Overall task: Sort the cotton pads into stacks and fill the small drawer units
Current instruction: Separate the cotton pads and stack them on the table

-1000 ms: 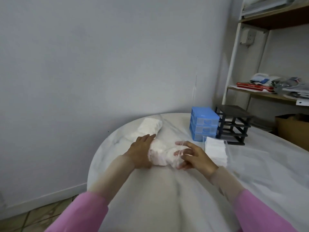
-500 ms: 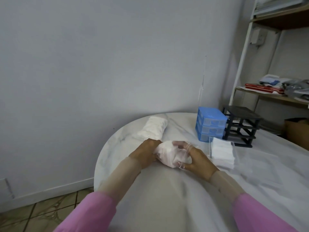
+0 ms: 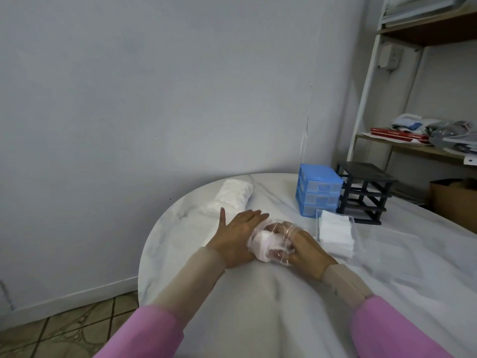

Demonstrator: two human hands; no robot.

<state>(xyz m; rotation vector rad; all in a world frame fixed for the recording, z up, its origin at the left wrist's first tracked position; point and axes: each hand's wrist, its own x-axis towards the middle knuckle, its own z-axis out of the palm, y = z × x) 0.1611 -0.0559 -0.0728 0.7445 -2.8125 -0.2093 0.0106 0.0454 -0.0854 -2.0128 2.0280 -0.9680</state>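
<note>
The right hand (image 3: 303,248) curls its fingers (image 3: 284,229) around a clear plastic bag of cotton pads (image 3: 268,245), grasping it on the bench (image 3: 258,306); the left hand (image 3: 236,235) lies flat against the bag's left side, fingers straight and released. The white marbled bench meets a pale wall. Beyond lie a second pad bag (image 3: 233,195), a blue drawer unit (image 3: 318,193), a black drawer frame (image 3: 364,191) and a clear drawer of square pads (image 3: 335,232).

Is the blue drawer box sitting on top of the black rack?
No, the blue drawer box stands on the table beside the black rack, not on it.
</note>
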